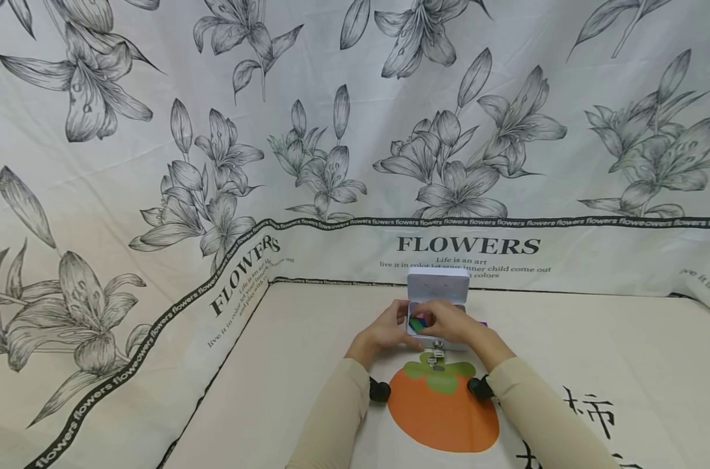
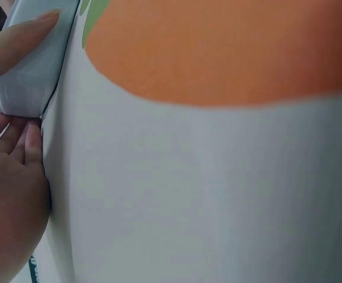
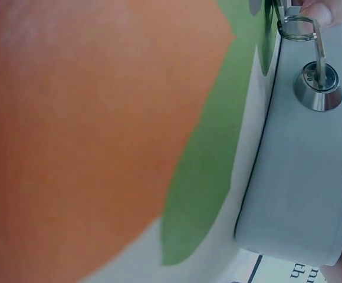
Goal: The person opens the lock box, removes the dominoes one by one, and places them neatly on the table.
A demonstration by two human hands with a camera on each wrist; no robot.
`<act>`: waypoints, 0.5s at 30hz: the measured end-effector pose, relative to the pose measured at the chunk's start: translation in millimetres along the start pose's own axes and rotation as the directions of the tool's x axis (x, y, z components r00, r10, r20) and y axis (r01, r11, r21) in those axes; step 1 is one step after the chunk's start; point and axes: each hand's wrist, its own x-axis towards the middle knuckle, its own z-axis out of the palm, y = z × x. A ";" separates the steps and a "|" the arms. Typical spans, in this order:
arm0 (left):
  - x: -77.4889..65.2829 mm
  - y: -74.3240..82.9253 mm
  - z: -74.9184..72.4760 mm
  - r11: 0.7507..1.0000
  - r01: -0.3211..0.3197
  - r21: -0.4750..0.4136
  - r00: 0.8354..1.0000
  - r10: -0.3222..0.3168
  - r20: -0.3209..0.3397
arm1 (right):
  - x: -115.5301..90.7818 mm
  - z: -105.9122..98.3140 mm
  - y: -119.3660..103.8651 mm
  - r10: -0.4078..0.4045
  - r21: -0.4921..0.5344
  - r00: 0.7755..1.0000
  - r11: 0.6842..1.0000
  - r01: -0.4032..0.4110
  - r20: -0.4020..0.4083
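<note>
A small pale lockable box stands with its lid raised, at the far side of the printed persimmon. My left hand grips its left end; in the left wrist view the thumb lies along the front wall and the fingers touch the end. Inside the box lie colourful pieces, among them a green one, with pink and blue beside it. My right hand reaches in over them, fingers bent down; I cannot tell whether it pinches one. A key on a ring sits in the front lock.
The white cloth carries a large orange persimmon print and black characters. A bit of purple shows just right of the box, past my right hand. Flower-printed curtain rises behind and at the left.
</note>
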 end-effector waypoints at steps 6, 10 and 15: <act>-1.1 1.1 0.8 1.000 0.000 -0.004 1.000 0.000 0.006 | -2.0 0.9 -0.9 0.055 0.029 0.998 0.998 -0.054 -0.032; -0.1 -0.4 1.0 1.000 0.001 0.005 1.000 -0.001 0.005 | -5.4 -1.9 -3.2 0.082 0.095 0.993 0.993 -0.074 -0.088; 0.6 -0.6 0.3 1.000 0.003 0.013 1.000 -0.003 -0.001 | -10.6 -8.6 -5.9 0.054 0.095 0.989 0.995 -0.041 -0.135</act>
